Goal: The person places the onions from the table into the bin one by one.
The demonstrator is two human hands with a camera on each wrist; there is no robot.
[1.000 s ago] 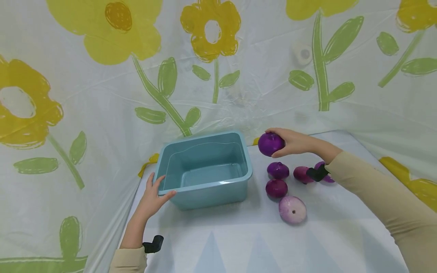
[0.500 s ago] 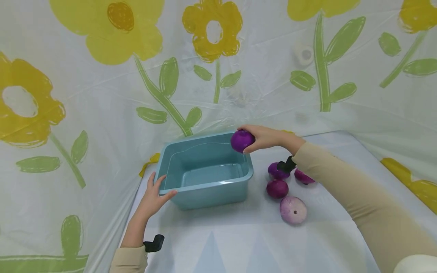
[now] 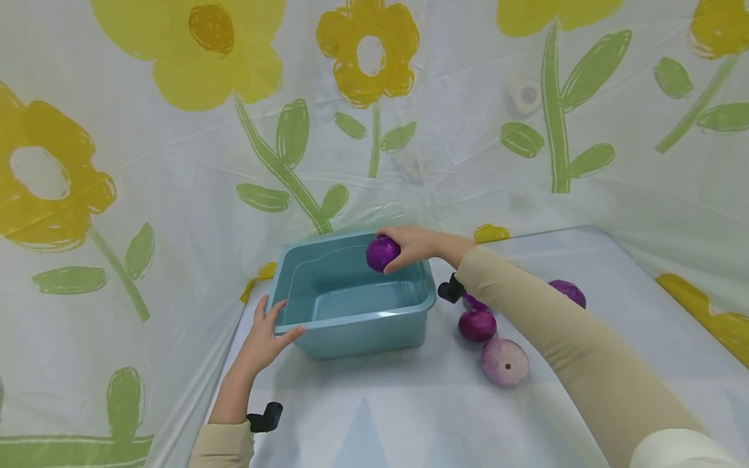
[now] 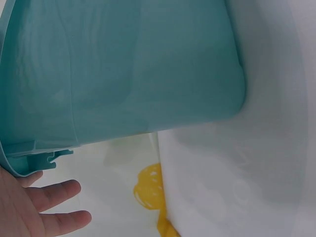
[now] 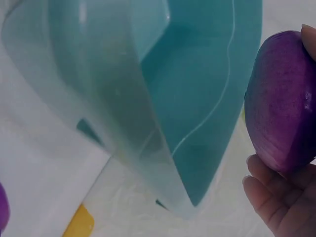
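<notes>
In the head view my right hand (image 3: 417,246) grips a purple onion (image 3: 381,254) between thumb and fingers, over the right part of a blue-green plastic basin (image 3: 363,337). The right wrist view shows this onion (image 5: 279,101) close up, apart from the basin wall. My left hand (image 3: 259,344) rests at the basin's near left corner, its thumb along the front rim. Its visible fingers (image 4: 59,195) look straight and spread in the left wrist view. The basin's visible floor is bare.
Right of the basin lie a dark purple onion (image 3: 476,325) and a pale onion (image 3: 505,363) with a small dark spot. Another onion (image 3: 569,292) shows beyond the right sleeve, which partly hides one more. A flowered curtain (image 3: 193,169) hangs behind the white table (image 3: 328,416).
My right hand has carried the onion leftward from above the other onions to over the basin. My left hand has stayed at the basin's corner.
</notes>
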